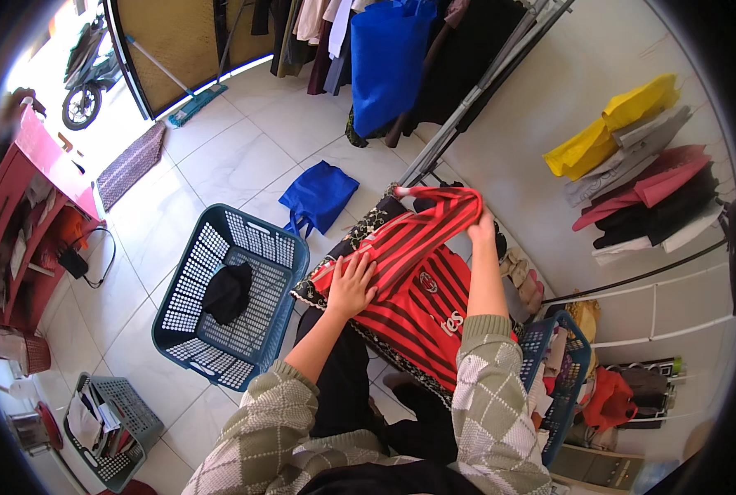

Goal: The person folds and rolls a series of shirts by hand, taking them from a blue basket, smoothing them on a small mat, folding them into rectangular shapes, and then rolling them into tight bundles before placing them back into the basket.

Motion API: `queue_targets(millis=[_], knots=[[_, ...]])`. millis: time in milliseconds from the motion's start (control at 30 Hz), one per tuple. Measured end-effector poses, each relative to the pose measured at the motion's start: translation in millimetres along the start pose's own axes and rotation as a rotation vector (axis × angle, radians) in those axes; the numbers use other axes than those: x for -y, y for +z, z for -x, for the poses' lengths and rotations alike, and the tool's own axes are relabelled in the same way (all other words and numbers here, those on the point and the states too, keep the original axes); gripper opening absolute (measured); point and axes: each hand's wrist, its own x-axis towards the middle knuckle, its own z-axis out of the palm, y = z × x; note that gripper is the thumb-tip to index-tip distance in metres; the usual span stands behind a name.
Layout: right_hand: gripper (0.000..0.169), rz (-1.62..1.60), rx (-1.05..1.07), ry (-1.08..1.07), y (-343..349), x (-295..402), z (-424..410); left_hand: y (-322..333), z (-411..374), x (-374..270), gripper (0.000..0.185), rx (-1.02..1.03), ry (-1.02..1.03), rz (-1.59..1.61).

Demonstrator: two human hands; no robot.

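A red and black striped football shirt (442,284) lies spread over a black cloth with floral trim (368,229), on a surface that the cloth and shirt hide. White lettering and a crest show on the shirt's front. My left hand (349,288) rests flat on the shirt's left part, fingers apart, palm down. At the far right edge, my right hand (482,226) grips a folded-over part of the shirt, perhaps a sleeve, lifted slightly off the rest. A large blue-green plastic laundry basket (294,247) stands left of the cloth, with a crumpled black garment (227,294) inside.
A blue fabric bag (320,193) lies on the tiled floor. Beyond it, a metal clothes rack (473,93) holds garments. Another blue basket (547,433) with clothes stands close on my right. At left are a pink cabinet (9,179) and a filled grey-green basket (136,411).
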Motion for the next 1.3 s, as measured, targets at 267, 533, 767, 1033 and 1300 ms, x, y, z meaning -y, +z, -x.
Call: queue_targets(millis=[267,533,767,1033,1300], knots=[[0.037,0.602,-0.027,0.539,33.4,-3.0,40.6,-1.5,12.2,13.8,0.059,0.047,-0.041,-0.081],[0.042,1.628,-0.118,0.441,-3.3,-25.4,94.1,10.3,14.2,15.3,0.059,0.032,-0.005,-0.127],[0.034,1.348,-0.207,0.169,-94.5,-58.6,142.3,14.3,6.3,11.6,0.059,0.010,0.048,-0.102],[0.031,1.010,-0.280,-0.069,-127.2,-74.6,180.8,16.0,8.0,15.5,0.060,0.050,0.057,-0.139],[0.032,0.823,-0.270,-0.106,-73.1,-71.3,212.9,20.2,13.2,23.2,0.059,-0.011,0.081,-0.167]])
